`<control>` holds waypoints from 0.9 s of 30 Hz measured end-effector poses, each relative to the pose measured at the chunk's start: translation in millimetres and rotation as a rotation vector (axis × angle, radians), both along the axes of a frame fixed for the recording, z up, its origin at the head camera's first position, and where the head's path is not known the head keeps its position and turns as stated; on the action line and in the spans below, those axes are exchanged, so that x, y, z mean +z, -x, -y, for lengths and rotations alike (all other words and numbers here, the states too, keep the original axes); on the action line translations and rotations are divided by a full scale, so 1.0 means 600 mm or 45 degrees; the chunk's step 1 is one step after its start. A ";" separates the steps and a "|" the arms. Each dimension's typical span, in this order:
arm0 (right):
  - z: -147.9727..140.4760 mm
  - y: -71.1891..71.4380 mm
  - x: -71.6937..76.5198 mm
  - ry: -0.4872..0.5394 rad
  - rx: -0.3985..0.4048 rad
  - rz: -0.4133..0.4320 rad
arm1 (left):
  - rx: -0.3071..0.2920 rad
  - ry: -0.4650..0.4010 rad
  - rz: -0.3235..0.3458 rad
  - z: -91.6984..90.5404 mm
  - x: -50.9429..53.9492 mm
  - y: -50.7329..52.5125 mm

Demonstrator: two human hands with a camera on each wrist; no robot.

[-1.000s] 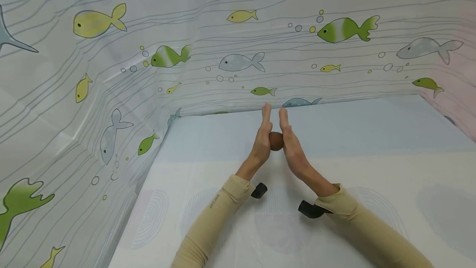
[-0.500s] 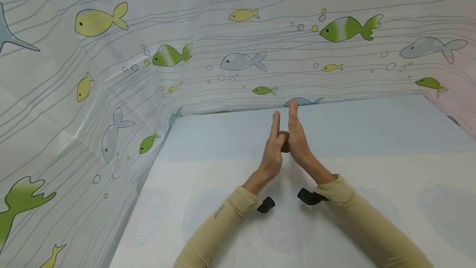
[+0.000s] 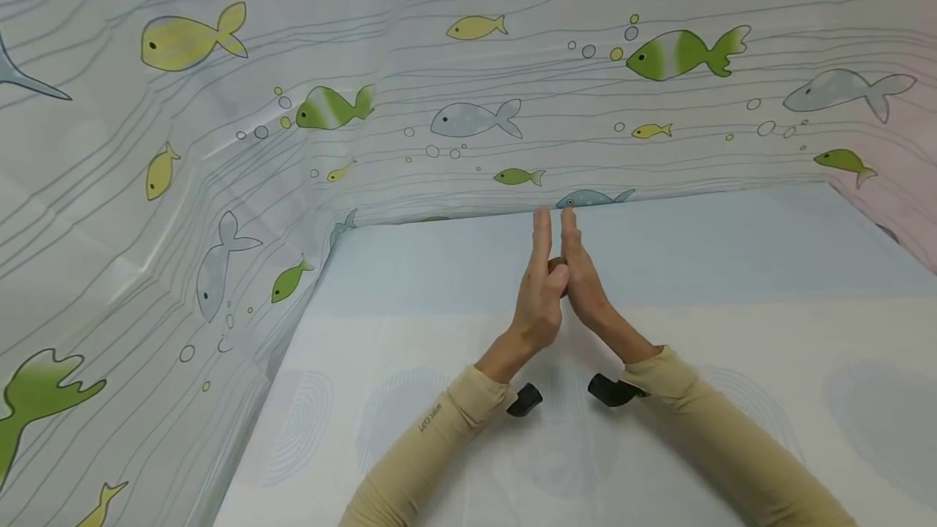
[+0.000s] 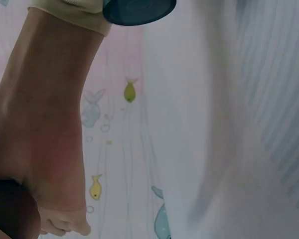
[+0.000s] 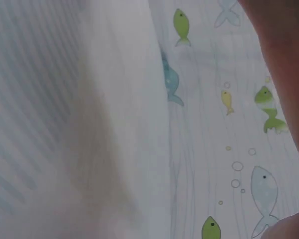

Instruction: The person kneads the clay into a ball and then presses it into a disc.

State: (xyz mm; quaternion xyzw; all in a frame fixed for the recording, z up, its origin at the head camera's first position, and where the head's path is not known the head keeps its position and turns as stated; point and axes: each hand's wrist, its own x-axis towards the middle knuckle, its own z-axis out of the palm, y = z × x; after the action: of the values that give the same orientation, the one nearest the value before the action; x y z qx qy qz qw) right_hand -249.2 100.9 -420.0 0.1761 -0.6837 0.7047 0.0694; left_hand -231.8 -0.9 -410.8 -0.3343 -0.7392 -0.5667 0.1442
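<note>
A small brown ball sits between my two palms in the head view, mostly covered by them. My left hand presses it from the left, fingers straight and pointing away from me, thumb across the near side of the ball. From the right, my right hand lies against it with straight fingers. In the left wrist view the ball is dark at the lower left edge, beside the right hand. The right wrist view catches only the left forearm along its right edge; the ball is out of sight there.
Both hands are above a table with a pale blue and white cover. A fish-print curtain rises behind and to the left. Black wrist cameras stick out below the tan sleeves.
My hands slide against each other around the ball: the right hand went forward, then back, and its fingertips are now level with the left's. Both have shifted slightly right, and the ball is more hidden.
</note>
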 end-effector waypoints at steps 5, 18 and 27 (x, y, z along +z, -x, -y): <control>0.005 -0.006 -0.013 0.014 0.077 0.003 | 0.061 0.024 -0.005 0.001 0.011 0.008; 0.018 -0.041 -0.015 0.006 0.121 0.088 | 0.065 -0.038 0.019 0.017 0.032 0.045; 0.023 -0.062 -0.002 -0.093 0.134 -0.061 | -0.008 -0.071 0.124 0.029 0.007 0.071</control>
State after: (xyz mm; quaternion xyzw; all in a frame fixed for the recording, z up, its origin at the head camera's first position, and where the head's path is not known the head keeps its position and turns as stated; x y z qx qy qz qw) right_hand -212.0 87.2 -421.5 0.2310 -0.6969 0.6776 0.0420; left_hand -274.1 -18.0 -406.6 -0.3046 -0.7282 -0.6030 0.1155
